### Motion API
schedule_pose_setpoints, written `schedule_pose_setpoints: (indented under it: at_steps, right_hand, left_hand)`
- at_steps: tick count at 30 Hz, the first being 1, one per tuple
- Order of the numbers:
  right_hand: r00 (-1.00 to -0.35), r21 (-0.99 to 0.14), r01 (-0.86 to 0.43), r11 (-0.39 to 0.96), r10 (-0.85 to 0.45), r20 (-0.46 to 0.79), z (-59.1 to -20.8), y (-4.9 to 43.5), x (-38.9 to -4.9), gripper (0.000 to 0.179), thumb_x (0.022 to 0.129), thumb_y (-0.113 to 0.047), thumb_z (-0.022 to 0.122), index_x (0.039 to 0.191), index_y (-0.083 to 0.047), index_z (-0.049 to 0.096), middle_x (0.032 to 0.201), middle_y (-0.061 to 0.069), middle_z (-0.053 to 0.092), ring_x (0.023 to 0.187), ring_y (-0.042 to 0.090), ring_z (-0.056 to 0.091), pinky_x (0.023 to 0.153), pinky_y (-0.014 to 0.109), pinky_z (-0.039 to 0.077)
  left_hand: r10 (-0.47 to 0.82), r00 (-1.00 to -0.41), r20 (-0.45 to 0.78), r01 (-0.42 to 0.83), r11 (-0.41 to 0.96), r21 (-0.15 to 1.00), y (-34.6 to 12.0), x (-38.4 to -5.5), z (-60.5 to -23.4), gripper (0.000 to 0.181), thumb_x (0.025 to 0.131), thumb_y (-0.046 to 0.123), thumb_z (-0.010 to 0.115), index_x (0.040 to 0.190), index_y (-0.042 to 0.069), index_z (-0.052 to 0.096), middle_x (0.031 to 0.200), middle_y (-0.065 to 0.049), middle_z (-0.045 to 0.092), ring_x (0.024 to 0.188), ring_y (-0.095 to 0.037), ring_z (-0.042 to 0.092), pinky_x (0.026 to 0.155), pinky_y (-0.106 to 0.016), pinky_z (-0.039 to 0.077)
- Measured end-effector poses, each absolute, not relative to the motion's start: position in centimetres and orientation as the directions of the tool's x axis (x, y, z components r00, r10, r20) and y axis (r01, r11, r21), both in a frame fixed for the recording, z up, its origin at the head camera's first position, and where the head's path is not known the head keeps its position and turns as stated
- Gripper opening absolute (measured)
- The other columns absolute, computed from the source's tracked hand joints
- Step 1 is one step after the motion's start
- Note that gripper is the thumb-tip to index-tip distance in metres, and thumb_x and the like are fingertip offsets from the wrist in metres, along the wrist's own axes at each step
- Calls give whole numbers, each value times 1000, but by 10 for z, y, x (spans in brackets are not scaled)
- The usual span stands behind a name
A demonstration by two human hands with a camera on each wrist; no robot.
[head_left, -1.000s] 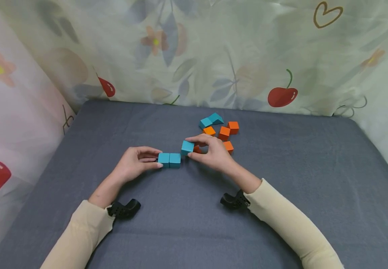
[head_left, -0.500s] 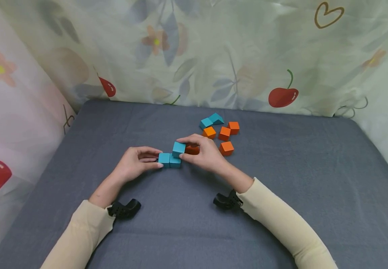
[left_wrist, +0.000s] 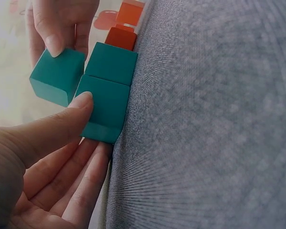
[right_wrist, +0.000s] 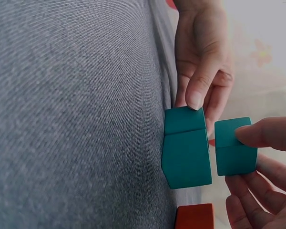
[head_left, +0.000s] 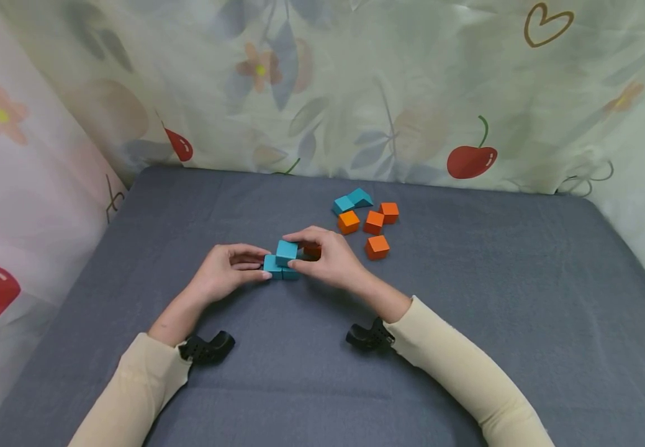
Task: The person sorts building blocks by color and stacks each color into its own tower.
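Note:
Two blue cubes stand side by side on the grey cloth: a left cube [left_wrist: 105, 107] and a right cube [right_wrist: 187, 160]. My left hand [head_left: 224, 272] holds the left cube between thumb and fingers, at its outer end. Between the thumb and fingers of my right hand [head_left: 333, 256] is a third blue cube [head_left: 286, 252]. In the right wrist view a narrow gap separates this raised cube from the pair below. From the head view it overlaps the seam between them and hides part of the right cube's top.
Partly behind my right hand lies an orange cube [head_left: 313, 251]. Further back right are several loose orange cubes [head_left: 377, 247], a blue block [head_left: 342, 205] and a blue triangular block [head_left: 360, 198]. A patterned curtain [head_left: 322, 93] hangs along the table's far edge.
My right hand has carried its blue cube leftward, from beside the pair to above their seam. My left hand has stayed in place. More of the orange cubes at the right shows now.

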State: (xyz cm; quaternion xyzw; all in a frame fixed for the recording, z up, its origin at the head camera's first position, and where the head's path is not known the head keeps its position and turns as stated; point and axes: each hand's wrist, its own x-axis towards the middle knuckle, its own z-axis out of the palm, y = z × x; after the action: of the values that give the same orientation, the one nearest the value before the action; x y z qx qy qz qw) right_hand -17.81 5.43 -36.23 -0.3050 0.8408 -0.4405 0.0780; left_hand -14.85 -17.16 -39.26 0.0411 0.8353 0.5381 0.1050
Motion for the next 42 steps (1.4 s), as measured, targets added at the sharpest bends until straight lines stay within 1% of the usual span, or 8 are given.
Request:
schedule_pose_setpoints:
  at_steps: [8, 20, 29, 36, 38, 42]
  right_hand:
    - [-782, -777, -452, 439, -614, 109, -363, 47, -178, 40, 85, -13, 73, 123, -8, 65, 115, 8, 64, 102, 23, 62, 88, 40, 54]
    - [-769, -793, -451, 409, -630, 113, -364, 41, -178, 40, 86, -14, 73, 124, -9, 65, 116, 8, 64, 105, 23, 62, 85, 38, 55]
    - [-759, -795, -463, 393, -639, 126, -365, 37, -178, 40, 86, -13, 73, 125, -8, 64, 118, 7, 64, 106, 20, 62, 91, 34, 53]
    - [-765, -807, -451, 381, -630, 130, -368, 38, -178, 43, 85, -14, 74, 126, -8, 63, 119, 7, 64, 107, 20, 61, 89, 32, 54]
    - [-767, -813, -446, 374, -627, 133, -369, 39, -179, 45, 84, -15, 75, 127, -7, 63, 120, 7, 64, 108, 20, 61, 88, 32, 54]
    - [-778, -821, -435, 369, -614, 136, -370, 44, -180, 47, 83, -16, 76, 127, -7, 62, 121, 7, 64, 107, 20, 62, 87, 37, 55]
  left_hand:
    - [190, -975, -119, -34, 397, 917, -172, -149, -394, 40, 83, 10, 75, 121, 1, 64, 121, -19, 64, 108, -29, 65, 85, -29, 57]
    - [194, -973, -122, -39, 387, 921, -171, -150, -394, 41, 83, 6, 74, 122, -1, 63, 121, -21, 64, 108, -29, 65, 84, -28, 57]
    - [185, -975, -120, -38, 395, 918, -171, -152, -395, 41, 83, 5, 74, 122, -3, 62, 121, -21, 63, 106, -29, 66, 84, -27, 57]
    - [179, -978, -111, -30, 402, 915, -171, -152, -397, 40, 83, 4, 74, 121, -2, 63, 120, -21, 64, 106, -29, 66, 84, -28, 57]
    - [179, -978, -110, -30, 402, 915, -171, -152, -397, 40, 83, 5, 74, 121, -2, 63, 120, -21, 64, 106, -29, 66, 84, -28, 57]
    - [180, -977, -118, -36, 403, 915, -171, -152, -396, 41, 83, 5, 74, 121, -2, 63, 120, -21, 64, 106, -29, 66, 85, -29, 57]
